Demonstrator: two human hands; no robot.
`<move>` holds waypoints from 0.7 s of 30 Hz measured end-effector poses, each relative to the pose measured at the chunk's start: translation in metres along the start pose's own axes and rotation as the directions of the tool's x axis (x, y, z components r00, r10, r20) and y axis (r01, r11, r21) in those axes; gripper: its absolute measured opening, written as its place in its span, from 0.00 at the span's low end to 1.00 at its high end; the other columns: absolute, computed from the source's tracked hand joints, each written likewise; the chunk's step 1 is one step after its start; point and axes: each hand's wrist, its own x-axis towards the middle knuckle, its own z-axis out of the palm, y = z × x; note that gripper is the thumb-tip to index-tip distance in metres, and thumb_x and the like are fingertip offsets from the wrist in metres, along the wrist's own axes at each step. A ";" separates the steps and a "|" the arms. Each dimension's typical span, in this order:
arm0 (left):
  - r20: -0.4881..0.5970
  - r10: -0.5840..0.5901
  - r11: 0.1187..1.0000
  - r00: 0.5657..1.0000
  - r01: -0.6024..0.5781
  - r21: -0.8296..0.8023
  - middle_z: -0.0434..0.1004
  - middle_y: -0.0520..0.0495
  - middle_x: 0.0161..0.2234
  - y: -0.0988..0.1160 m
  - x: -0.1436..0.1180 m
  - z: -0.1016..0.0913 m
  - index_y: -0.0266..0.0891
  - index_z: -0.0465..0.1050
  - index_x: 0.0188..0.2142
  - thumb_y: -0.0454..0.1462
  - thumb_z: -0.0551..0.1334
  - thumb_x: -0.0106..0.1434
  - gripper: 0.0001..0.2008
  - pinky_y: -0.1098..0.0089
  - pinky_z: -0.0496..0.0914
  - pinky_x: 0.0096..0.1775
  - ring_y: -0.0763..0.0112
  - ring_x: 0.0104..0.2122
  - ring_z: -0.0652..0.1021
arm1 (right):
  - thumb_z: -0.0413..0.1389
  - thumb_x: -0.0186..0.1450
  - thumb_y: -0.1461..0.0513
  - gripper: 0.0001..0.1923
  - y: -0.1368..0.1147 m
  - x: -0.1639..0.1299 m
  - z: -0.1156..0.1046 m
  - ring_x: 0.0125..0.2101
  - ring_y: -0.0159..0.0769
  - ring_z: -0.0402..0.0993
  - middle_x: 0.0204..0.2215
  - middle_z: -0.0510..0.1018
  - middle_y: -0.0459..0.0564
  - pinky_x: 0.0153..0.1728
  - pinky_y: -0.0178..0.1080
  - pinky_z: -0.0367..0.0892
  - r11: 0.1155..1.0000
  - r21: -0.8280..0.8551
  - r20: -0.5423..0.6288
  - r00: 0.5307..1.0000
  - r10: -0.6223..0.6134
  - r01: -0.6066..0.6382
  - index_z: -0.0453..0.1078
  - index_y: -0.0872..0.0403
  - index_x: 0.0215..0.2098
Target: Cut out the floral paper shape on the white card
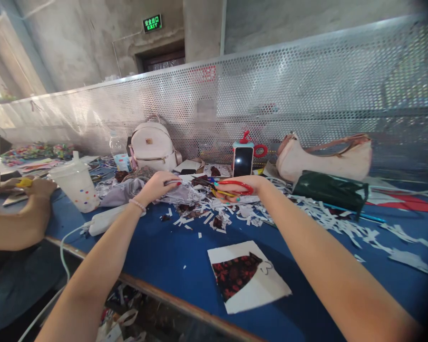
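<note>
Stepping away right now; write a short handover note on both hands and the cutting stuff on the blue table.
Left hand: pressed on the pale fabric piece mid-table, fingers curled on it.
Right hand: closed through the red-handled scissors, blades pointing toward the left hand.
Things: white paper scraps strewn across the blue table; a white sheet with a dark red floral patch lies nearest the front edge.
Done: much paper already cut up, judging by the scraps.
Left: the fabric under the left hand looks uncut; cannot tell more.
</note>
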 end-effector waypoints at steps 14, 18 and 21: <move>0.042 0.002 0.995 0.999 0.002 -0.103 0.78 0.45 0.39 0.005 0.000 -0.001 0.39 0.75 0.38 0.39 0.54 0.61 0.13 0.66 0.66 0.46 0.65 0.41 0.75 | 0.51 0.59 0.49 0.20 -0.001 0.017 0.005 0.16 0.28 0.59 0.17 0.69 0.46 0.18 0.34 0.55 0.950 -0.307 -0.047 0.998 0.049 -0.061 0.64 0.55 0.19; 0.056 -0.012 0.991 0.998 0.020 -0.129 0.78 0.46 0.39 0.004 0.000 0.001 0.40 0.75 0.38 0.39 0.54 0.61 0.12 0.65 0.65 0.48 0.65 0.42 0.75 | 0.51 0.60 0.52 0.18 -0.002 0.020 0.009 0.16 0.29 0.59 0.16 0.68 0.46 0.18 0.35 0.55 0.941 -0.332 -0.080 0.996 0.045 -0.069 0.64 0.55 0.20; 0.075 -0.025 0.987 0.997 0.037 -0.157 0.78 0.46 0.39 0.002 -0.001 0.002 0.40 0.75 0.38 0.39 0.56 0.60 0.12 0.66 0.65 0.48 0.65 0.42 0.75 | 0.48 0.61 0.52 0.18 -0.004 0.024 0.016 0.15 0.29 0.58 0.14 0.66 0.45 0.17 0.35 0.53 0.943 -0.325 -0.101 0.994 0.043 -0.074 0.63 0.55 0.19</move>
